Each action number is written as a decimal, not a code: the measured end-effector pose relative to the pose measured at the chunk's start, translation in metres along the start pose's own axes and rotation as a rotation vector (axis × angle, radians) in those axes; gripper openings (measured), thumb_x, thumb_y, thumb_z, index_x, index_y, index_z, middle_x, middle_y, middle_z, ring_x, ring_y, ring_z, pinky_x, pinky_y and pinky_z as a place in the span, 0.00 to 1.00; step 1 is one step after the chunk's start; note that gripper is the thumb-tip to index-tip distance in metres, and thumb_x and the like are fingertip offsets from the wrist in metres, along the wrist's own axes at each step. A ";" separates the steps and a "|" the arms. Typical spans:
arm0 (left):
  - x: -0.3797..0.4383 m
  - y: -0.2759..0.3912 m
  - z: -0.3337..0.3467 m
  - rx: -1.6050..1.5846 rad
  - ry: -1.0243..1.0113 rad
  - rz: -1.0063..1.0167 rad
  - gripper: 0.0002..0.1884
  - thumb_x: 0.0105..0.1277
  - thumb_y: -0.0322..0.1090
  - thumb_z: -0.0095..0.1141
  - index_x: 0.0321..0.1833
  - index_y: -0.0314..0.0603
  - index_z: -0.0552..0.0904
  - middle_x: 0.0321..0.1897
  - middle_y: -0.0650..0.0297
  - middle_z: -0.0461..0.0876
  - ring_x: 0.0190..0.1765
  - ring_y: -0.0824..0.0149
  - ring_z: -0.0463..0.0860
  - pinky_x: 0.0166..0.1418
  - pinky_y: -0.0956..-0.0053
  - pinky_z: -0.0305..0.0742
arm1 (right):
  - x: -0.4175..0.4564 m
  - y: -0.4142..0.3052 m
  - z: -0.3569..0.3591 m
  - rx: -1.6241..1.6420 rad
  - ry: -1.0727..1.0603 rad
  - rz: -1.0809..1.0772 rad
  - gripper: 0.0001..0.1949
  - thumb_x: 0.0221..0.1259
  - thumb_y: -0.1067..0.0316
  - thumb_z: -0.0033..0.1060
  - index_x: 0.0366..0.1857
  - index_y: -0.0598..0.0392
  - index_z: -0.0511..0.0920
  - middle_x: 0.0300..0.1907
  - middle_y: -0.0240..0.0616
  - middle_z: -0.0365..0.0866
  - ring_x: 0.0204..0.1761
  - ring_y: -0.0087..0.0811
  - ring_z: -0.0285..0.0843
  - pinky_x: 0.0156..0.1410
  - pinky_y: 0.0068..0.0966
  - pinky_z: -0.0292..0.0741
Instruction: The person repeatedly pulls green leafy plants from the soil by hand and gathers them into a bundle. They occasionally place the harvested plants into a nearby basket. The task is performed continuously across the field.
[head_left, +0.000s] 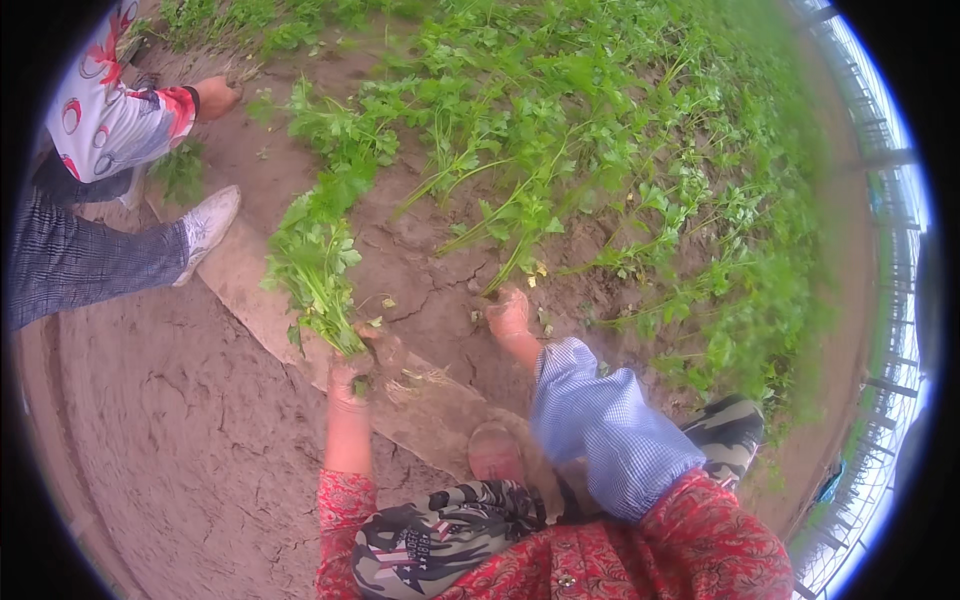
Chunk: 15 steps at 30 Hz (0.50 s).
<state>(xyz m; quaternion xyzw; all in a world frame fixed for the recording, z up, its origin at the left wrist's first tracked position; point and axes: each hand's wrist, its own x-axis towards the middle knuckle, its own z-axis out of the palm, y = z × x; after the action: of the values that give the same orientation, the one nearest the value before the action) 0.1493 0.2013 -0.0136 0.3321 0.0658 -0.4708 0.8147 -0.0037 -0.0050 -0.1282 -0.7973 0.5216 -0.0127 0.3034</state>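
My left hand (351, 369) is closed around the root end of a bunch of leafy celery-like greens (319, 270). The bunch points away from me, with its leaves over the bare soil. To the right, my right hand (510, 309) grips the base of a green stalk (517, 259) close to the ground. The stalk leans up and to the right among the other plants. Pale roots (412, 382) lie on the soil between my hands. A checked blue-and-white sleeve cover (600, 420) covers my right forearm.
Dense rows of the same greens (585, 97) fill the bed ahead and right. A raised soil edge (262, 300) runs diagonally beside a lower dirt path (172, 435). At upper left are another person's hand (216, 97) and shoe (210, 229). A framed translucent wall (896, 285) curves along the right.
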 end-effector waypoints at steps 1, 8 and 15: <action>0.003 0.000 0.006 -0.015 -0.016 0.010 0.20 0.44 0.22 0.57 0.44 0.42 0.77 0.39 0.63 0.79 0.42 0.56 0.79 0.46 0.63 0.76 | -0.001 -0.003 -0.002 -0.014 0.015 0.016 0.10 0.41 0.69 0.59 0.31 0.57 0.81 0.32 0.52 0.80 0.38 0.52 0.77 0.44 0.42 0.74; 0.010 -0.006 0.005 -0.106 -0.116 -0.084 0.20 0.44 0.24 0.57 0.44 0.40 0.76 0.39 0.58 0.81 0.39 0.53 0.83 0.39 0.61 0.81 | -0.003 -0.010 0.013 -0.205 0.037 0.052 0.15 0.46 0.55 0.64 0.33 0.54 0.80 0.35 0.47 0.82 0.42 0.49 0.78 0.49 0.41 0.73; 0.017 -0.001 0.045 -0.011 -0.046 -0.049 0.19 0.46 0.25 0.56 0.45 0.37 0.78 0.32 0.56 0.79 0.36 0.60 0.79 0.38 0.68 0.76 | 0.001 -0.003 0.026 -0.136 -0.029 0.008 0.17 0.48 0.53 0.63 0.36 0.55 0.80 0.36 0.49 0.81 0.42 0.51 0.78 0.49 0.43 0.73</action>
<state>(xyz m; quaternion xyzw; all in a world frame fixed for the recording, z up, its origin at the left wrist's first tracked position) 0.1485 0.1616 0.0137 0.3150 0.0577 -0.4979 0.8059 0.0081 0.0078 -0.1482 -0.8140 0.5201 0.0357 0.2562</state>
